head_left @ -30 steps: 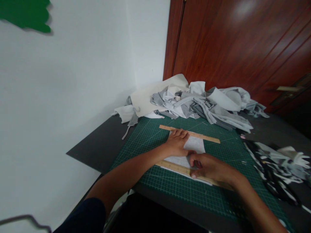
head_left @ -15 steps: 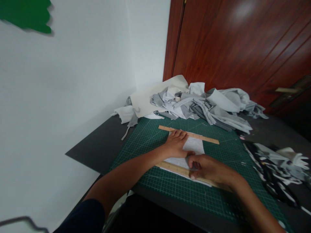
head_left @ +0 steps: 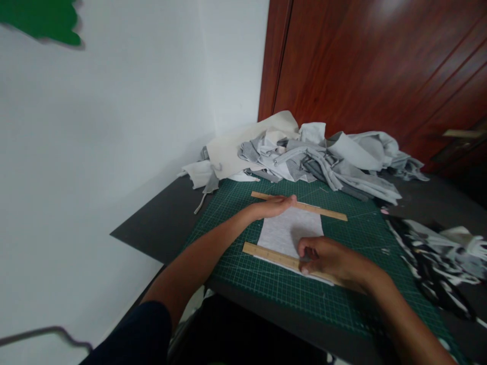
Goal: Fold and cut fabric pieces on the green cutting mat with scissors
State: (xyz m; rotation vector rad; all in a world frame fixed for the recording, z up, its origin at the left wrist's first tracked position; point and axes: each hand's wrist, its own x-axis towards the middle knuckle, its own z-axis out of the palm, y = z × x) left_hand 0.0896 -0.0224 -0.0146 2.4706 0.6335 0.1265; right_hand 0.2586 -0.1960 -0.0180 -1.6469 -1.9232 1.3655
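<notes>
A light grey piece of fabric (head_left: 283,228) lies flat on a green cutting mat (head_left: 232,274). Across its far edge runs one wooden ruler (head_left: 327,212); another wooden ruler (head_left: 266,252) lies along its near edge, a thin white strip of fabric showing below it. My left hand (head_left: 277,205) is at the far ruler, seen edge-on with the fingers stretched out and holding nothing. Curled fingers and thumb of my right hand (head_left: 323,258) grip the near ruler toward its right part, which my hand and wrist partly cover.
Grey and white fabric scraps (head_left: 312,157) are heaped at the back, beside a cream sheet (head_left: 236,152). More scraps (head_left: 449,253) and a dark, looped object lie at the right. A white wall (head_left: 133,101) borders the left, and a brown door (head_left: 361,66) stands behind.
My left hand has moved from the middle of the fabric away to the far ruler and turned edge-on, uncovering the fabric. My right hand stays at the near ruler.
</notes>
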